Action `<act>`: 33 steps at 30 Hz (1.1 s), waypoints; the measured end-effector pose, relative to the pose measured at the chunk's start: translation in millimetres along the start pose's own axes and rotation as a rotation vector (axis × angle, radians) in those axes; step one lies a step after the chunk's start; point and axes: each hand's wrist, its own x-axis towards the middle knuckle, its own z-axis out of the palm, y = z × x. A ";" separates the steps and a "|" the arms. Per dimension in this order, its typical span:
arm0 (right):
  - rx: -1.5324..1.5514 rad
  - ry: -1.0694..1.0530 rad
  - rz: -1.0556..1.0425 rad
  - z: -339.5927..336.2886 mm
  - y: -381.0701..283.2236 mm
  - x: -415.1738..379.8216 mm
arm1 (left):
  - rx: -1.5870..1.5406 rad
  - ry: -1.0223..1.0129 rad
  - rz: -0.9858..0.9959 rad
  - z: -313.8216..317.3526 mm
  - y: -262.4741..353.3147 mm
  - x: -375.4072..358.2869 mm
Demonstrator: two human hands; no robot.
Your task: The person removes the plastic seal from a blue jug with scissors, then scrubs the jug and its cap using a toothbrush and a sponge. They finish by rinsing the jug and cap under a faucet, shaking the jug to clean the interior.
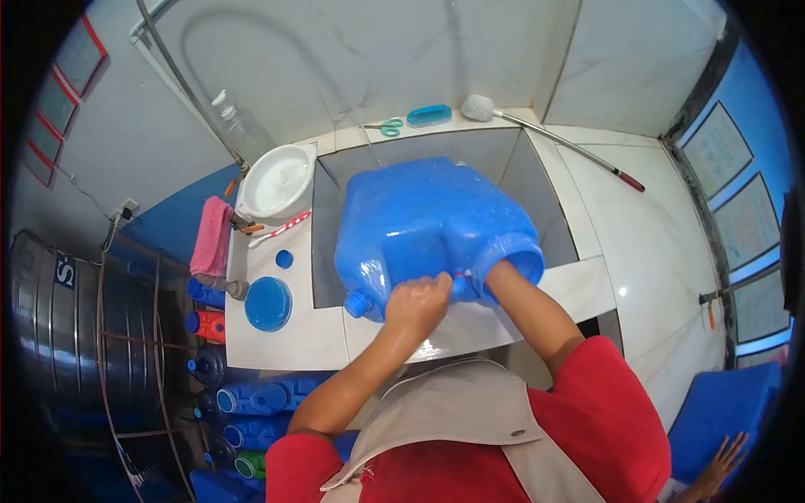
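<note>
A large blue plastic water jug (419,210) lies on its side over the sink (537,193), its wide round mouth facing me at the right. My left hand (419,306) is closed in a fist on the near edge of the jug, beside its small capped spout (359,303). Through the wide mouth goes my right forearm (532,310). The right hand itself is inside the jug, so its fingers and anything in them are hidden.
Left of the sink are a white basin (278,180) of suds, a toothbrush (281,229), a blue lid (268,303) and a pink towel (211,237). Scissors (387,127), a blue brush (429,116) and a long-handled brush (570,144) lie behind. Another person's hand (719,468) shows lower right.
</note>
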 end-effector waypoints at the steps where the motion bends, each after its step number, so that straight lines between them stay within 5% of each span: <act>1: -0.034 0.027 0.003 4.5 -3.0 -0.4 | 0.011 0.004 -0.010 -0.7 1.0 -3.4; 9: 0.232 0.176 0.071 15.7 -30.7 -20.2 | 0.064 0.088 0.051 -4.2 5.8 -27.7; 33: -0.063 0.243 0.065 20.2 -37.3 -7.1 | -0.106 -0.015 -0.005 -19.3 0.1 -15.1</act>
